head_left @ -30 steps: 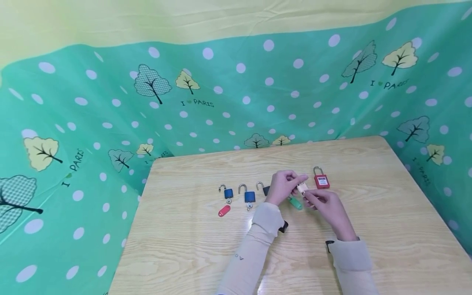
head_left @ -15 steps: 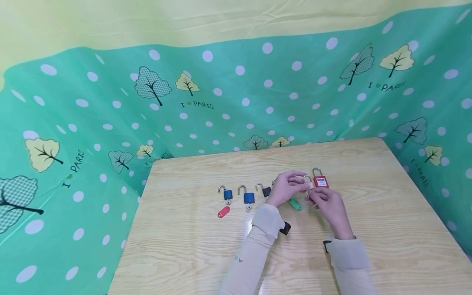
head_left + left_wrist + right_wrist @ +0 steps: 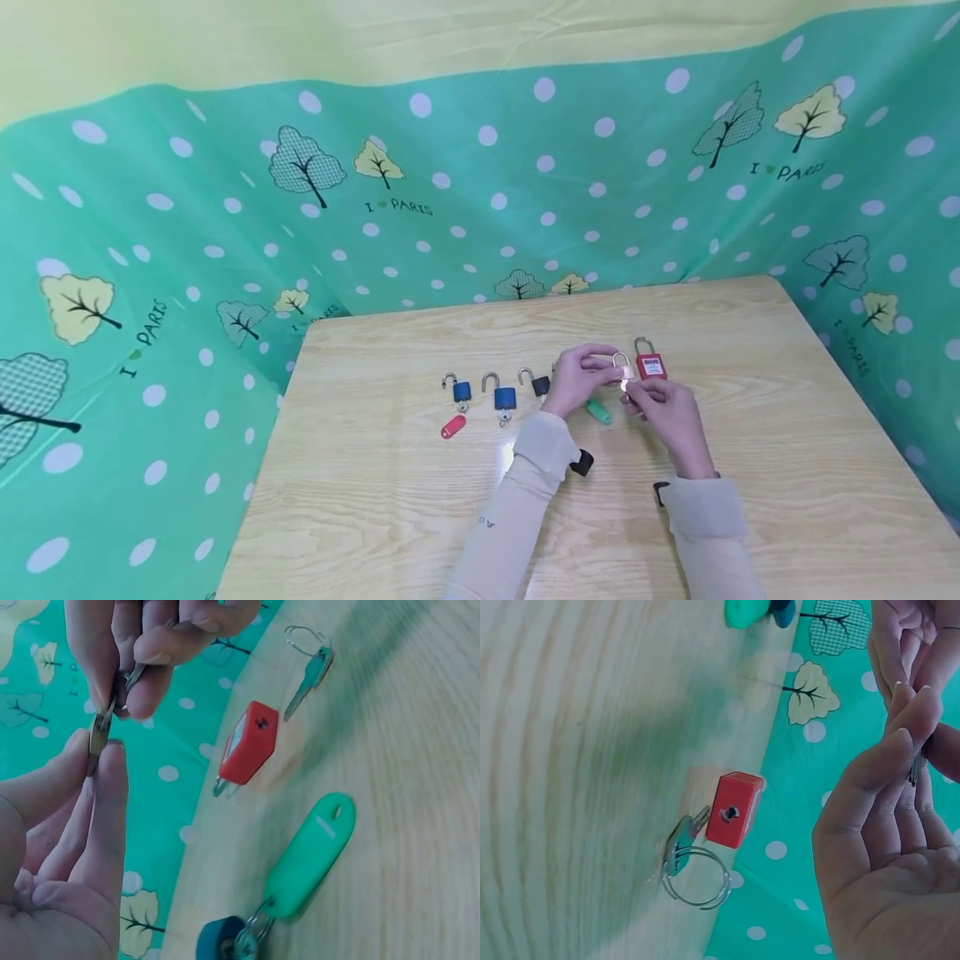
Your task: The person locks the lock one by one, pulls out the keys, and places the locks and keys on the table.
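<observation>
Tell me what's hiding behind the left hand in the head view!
A green tag pokes out; the left hand covers its other end. The left wrist view shows metal rings and part of a lock at that end.

The head view looks forward and down from above the near side of the pale wood-grain worktop (image 3: 375,475), set farther back than the other two, and takes in both forearms and the green, white-dotted fabric curtain (image 3: 420,167) behind. The left wrist view looks from close by the left grip (image 3: 579,379), turned sideways, with curtain left and worktop right. The right wrist view, close by the right grip (image 3: 667,417), is turned oppositely, with curtain right. All three share both grips and the red, boxy padlock (image 3: 650,365); the wrist views also share a green-headed metal key (image 3: 309,682) on a ring.
</observation>
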The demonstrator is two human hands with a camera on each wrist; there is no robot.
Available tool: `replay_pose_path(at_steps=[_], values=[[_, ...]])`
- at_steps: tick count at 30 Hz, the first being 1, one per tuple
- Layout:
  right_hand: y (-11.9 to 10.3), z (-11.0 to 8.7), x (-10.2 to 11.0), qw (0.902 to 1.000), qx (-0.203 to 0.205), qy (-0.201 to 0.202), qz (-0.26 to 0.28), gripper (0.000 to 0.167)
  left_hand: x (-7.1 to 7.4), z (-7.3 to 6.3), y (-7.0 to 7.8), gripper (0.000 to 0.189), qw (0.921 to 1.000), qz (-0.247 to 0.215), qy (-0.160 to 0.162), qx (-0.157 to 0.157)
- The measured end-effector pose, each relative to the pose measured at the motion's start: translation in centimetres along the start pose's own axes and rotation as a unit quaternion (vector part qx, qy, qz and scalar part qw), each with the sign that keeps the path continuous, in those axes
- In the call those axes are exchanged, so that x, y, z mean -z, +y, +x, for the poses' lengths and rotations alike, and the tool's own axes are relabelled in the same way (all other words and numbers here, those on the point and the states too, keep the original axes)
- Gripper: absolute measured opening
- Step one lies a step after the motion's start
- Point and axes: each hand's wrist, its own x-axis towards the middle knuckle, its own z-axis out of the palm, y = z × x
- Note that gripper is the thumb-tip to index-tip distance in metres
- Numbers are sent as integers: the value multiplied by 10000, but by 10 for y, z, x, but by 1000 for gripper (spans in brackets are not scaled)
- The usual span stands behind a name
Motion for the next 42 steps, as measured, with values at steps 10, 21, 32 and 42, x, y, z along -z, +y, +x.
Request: replay_pose_path(at_steps=[10, 21, 32, 42], values=[[6, -1, 3, 9993, -40, 287, -220, 33, -11, 2, -6, 29, 9973, -569, 277, 373], [16, 2, 1, 9958, -42, 278, -868, 28, -6, 11, -8, 29, 9967, -278, 726, 232], [17, 19, -11, 9633, 235, 236, -2663, 23, -13, 17, -10, 27, 9808, 1640, 999, 339], [18, 26, -14, 9445, 69, 160, -3281, 35, -26, 20, -9, 31, 9663, 2299, 1103, 358]])
